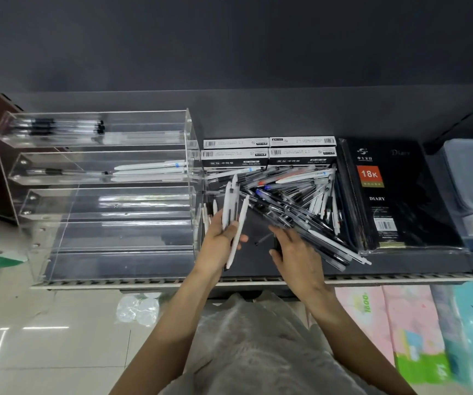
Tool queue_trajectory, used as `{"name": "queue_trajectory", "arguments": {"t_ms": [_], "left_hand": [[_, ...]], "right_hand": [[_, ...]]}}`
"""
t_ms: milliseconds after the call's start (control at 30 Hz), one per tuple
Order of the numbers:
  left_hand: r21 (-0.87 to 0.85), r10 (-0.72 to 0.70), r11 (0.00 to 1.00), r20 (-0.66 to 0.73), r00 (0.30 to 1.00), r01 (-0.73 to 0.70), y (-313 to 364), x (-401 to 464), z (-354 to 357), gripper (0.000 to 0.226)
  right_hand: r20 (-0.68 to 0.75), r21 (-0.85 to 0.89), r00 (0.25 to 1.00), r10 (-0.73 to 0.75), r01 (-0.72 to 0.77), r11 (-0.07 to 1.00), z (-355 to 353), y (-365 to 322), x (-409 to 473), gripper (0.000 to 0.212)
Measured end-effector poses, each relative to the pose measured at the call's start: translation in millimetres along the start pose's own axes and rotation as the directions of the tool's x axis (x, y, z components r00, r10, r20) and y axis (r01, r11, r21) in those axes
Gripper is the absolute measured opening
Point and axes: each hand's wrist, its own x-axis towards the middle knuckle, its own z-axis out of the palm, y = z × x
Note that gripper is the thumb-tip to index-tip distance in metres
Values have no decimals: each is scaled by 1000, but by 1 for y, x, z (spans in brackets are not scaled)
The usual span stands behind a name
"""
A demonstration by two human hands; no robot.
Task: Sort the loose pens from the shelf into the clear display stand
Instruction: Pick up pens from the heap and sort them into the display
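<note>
Left hand (220, 238): grasping three white pens (234, 212), fanned upward, beside the stand (98, 195). Right hand (295, 252): fingers extended, released, on the pile (286, 201) mid-shelf (155, 282).

Risk: loose fan may slip; raking could roll pens off the shelf's front edge.

Count: stand tiers, five, two stocked; boxes (269, 152), four; diary (386, 195), one; pile, too tangled to count.
</note>
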Motion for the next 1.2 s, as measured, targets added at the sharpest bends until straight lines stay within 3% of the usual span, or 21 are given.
{"name": "queue_trajectory", "arguments": {"t_ms": [67,133,200,267,667,767,833,900,1100,1200], "left_hand": [[-40,-8,999,32,999,9,4,-1,2,33],[-55,-4,998,62,998,8,7,-3,5,29],[-40,2,999,106,994,3,9,-6,9,28],[-31,19,999,152,988,-14,8,-9,12,27],[-21,81,997,289,954,-78,11,-21,22,18],[-95,79,994,229,970,-59,8,-19,23,16],[-178,93,982,190,977,-59,8,-17,21,17],[-256,111,964,164,980,-66,9,-16,21,18],[-397,118,916,130,985,-57,15,-14,36,13],[-378,132,923,124,983,-76,16,-16,43,14]], "right_hand": [[-89,86,996,-6,14,996,-6,0,-3,43],[-160,360,987,29,31,932,-14,1,-1,38],[-79,675,992,100,-21,738,-27,-2,7,37],[59,829,991,118,-114,548,-39,-6,17,39],[123,967,973,197,-163,198,-67,-4,24,26],[-33,991,933,358,-17,136,-80,6,18,13],[-146,989,868,474,144,41,-90,14,10,4],[-169,971,836,523,232,-58,-92,15,2,4],[-65,991,838,542,117,-60,-61,-16,-6,19],[-89,996,850,519,91,23,-47,-34,-9,18]]}}
